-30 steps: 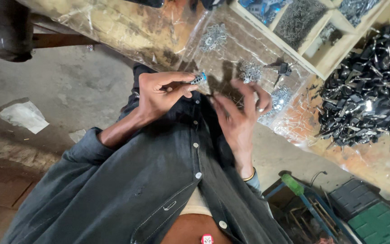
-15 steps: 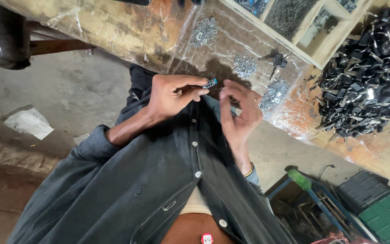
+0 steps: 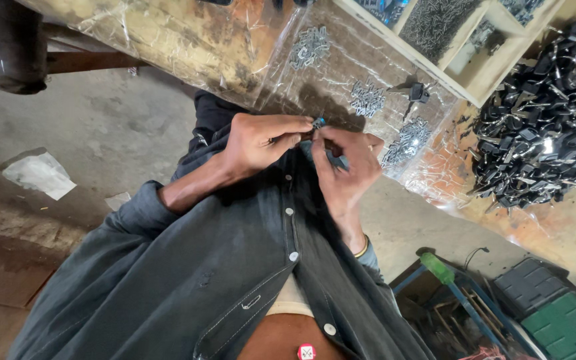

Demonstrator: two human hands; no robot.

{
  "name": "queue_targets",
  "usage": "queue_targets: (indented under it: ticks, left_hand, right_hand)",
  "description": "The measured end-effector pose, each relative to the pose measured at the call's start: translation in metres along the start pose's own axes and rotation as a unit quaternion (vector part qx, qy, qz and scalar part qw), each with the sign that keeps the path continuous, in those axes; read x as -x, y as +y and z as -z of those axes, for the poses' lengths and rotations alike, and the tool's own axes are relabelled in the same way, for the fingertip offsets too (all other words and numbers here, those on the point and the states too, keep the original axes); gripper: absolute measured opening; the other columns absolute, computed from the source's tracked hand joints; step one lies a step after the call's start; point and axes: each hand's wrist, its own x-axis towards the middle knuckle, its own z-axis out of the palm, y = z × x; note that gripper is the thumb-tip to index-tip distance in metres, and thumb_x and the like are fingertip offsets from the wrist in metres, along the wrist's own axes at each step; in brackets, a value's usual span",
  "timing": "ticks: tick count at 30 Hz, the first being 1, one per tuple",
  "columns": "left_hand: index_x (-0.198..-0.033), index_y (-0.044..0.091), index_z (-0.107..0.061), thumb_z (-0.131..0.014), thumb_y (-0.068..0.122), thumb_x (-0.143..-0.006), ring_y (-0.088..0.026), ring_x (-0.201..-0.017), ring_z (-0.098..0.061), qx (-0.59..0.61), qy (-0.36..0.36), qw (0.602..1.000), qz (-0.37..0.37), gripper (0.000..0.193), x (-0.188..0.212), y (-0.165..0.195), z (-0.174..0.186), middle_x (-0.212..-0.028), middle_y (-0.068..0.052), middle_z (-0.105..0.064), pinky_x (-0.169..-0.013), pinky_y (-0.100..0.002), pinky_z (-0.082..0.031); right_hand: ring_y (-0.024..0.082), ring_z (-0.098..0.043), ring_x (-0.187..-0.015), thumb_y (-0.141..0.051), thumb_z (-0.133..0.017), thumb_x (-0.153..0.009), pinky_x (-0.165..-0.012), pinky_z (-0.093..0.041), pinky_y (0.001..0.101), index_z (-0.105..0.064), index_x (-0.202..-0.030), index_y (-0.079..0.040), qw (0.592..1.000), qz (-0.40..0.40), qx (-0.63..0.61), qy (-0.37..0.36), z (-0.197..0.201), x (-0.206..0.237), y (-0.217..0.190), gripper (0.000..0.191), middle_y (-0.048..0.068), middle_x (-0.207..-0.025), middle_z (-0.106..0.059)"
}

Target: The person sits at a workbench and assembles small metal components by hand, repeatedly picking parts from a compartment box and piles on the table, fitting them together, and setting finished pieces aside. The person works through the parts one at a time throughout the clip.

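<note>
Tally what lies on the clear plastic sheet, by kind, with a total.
Small heaps of silvery metal parts: 3
Dark key: 1
Total: 4
The big pile of dark keys lies beside the sheet, not counted.

Both hands [image 3: 301,143] on a small metal part [image 3: 318,124]

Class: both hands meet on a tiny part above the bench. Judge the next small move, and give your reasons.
Probably keep the left hand pinching the small blue-tipped part steady while the right hand presses or turns its end in. Both sets of fingertips already meet on it, held clear of the plastic-covered bench, so nothing supports it.
</note>
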Motion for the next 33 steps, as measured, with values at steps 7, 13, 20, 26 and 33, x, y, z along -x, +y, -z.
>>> queue_targets:
  ticks: [7,13,20,26,33]
  left_hand:
    - [-0.112,0.001,-0.075,-0.079,0.001,-0.093,-0.016,-0.079,-0.079,0.063,0.000,0.995,0.077,0.019,0.001,0.004,0.003,-0.104,-0.011,-0.079,-0.067,-0.025,-0.061]
    - [-0.115,-0.001,-0.074,-0.078,0.000,-0.094,-0.015,-0.083,-0.079,0.108,0.003,0.991,0.081,0.021,0.000,0.005,0.006,-0.104,-0.013,-0.079,-0.069,-0.025,-0.062]
    - [-0.113,0.000,-0.075,-0.080,0.002,-0.093,-0.015,-0.081,-0.080,0.122,-0.014,0.988,0.099,0.021,-0.001,0.008,-0.003,-0.101,-0.012,-0.079,-0.065,-0.024,-0.061]
    - [-0.112,0.002,-0.075,-0.082,0.004,-0.091,-0.015,-0.081,-0.079,0.100,-0.017,0.990,0.093,0.023,-0.001,0.007,-0.004,-0.101,-0.011,-0.079,-0.065,-0.024,-0.061]
    - [-0.110,0.005,-0.076,-0.082,0.003,-0.089,-0.022,-0.094,-0.078,-0.021,-0.005,1.000,-0.009,0.022,0.002,0.006,-0.008,-0.109,-0.011,-0.078,-0.075,-0.031,-0.064]
  right_hand:
    - [0.035,-0.051,-0.114,-0.019,-0.087,-0.081,-0.099,-0.033,0.0421,-0.079,-0.114,-0.014,0.977,0.070,0.201,-0.015,0.029,-0.022,0.000,0.035,0.014,-0.126,-0.059]
    - [0.030,-0.054,-0.118,-0.016,-0.088,-0.084,-0.110,-0.026,0.0442,-0.078,-0.108,-0.015,0.968,0.156,0.181,-0.070,0.035,-0.001,0.017,0.026,0.002,-0.119,-0.067]
    - [0.022,-0.063,-0.107,0.003,-0.084,-0.092,-0.093,-0.056,0.0272,-0.066,-0.120,-0.002,0.999,0.003,-0.029,0.021,0.015,0.026,0.038,0.033,0.004,-0.105,-0.077]
    - [0.018,-0.073,-0.103,0.009,-0.073,-0.100,-0.095,-0.057,0.0297,-0.044,-0.141,0.003,0.962,-0.098,-0.251,0.042,-0.006,0.025,0.028,0.050,0.017,-0.110,-0.076]
    - [0.023,-0.062,-0.103,0.000,-0.086,-0.084,-0.104,-0.040,0.0372,-0.069,-0.112,-0.004,0.998,0.031,0.015,0.060,0.001,0.016,0.010,0.033,0.006,-0.101,-0.075]
